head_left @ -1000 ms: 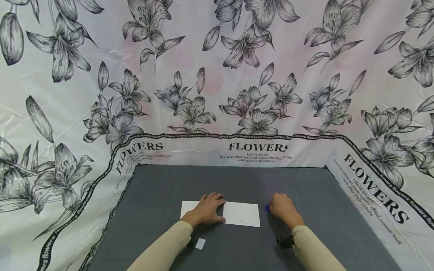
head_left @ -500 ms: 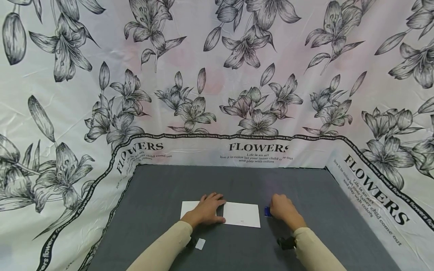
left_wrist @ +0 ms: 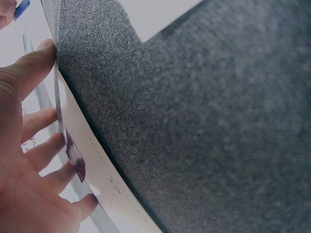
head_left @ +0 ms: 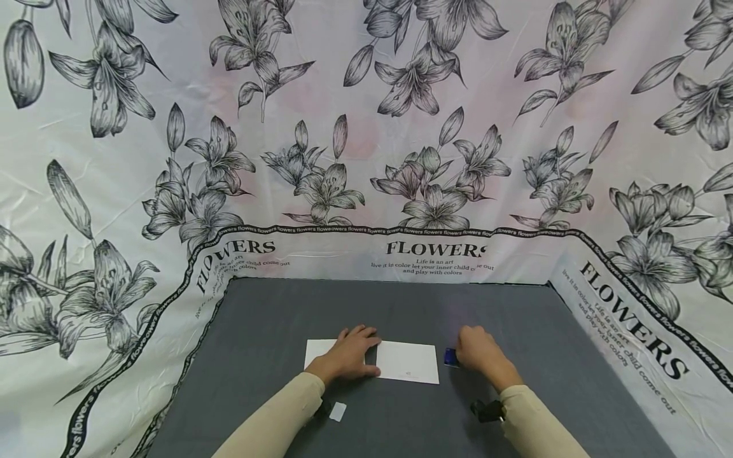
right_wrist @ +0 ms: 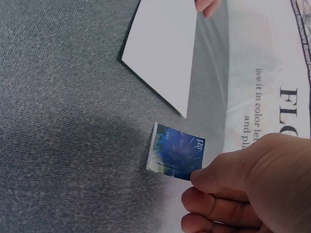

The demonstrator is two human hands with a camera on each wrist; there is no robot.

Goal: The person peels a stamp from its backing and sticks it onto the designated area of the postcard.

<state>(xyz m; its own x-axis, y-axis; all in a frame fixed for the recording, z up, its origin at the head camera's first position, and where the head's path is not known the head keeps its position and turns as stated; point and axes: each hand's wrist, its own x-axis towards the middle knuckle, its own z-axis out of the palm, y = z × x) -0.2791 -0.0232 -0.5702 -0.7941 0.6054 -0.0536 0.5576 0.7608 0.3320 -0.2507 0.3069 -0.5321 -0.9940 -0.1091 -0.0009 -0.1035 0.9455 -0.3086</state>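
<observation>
My right hand (head_left: 482, 353) pinches a blue postage stamp (right_wrist: 176, 151) by its corner, between thumb and fingers. The stamp has perforated edges and a printed 1.20. In the head view it sits just right of a white envelope-like sheet (head_left: 408, 362). My left hand (head_left: 346, 356) lies with fingers spread, fingertips and thumb at that sheet's left edge. Beneath the left hand another white sheet (head_left: 321, 347) is partly covered. The left wrist view shows a dashed line and small print on a pale sheet (left_wrist: 109, 167), with a purple patch (left_wrist: 75, 158) beside the fingers.
A small white slip (head_left: 338, 412) lies near the left wrist on the grey cloth surface (head_left: 395, 426). Flower-printed fabric (head_left: 355, 146) rises behind and along both sides. A dark wrist device (head_left: 487, 411) hangs by the right sleeve.
The right hand has turned slightly, so a little more of the stamp shows, shifted slightly left and nearer. The left hand and the sheets stay in place.
</observation>
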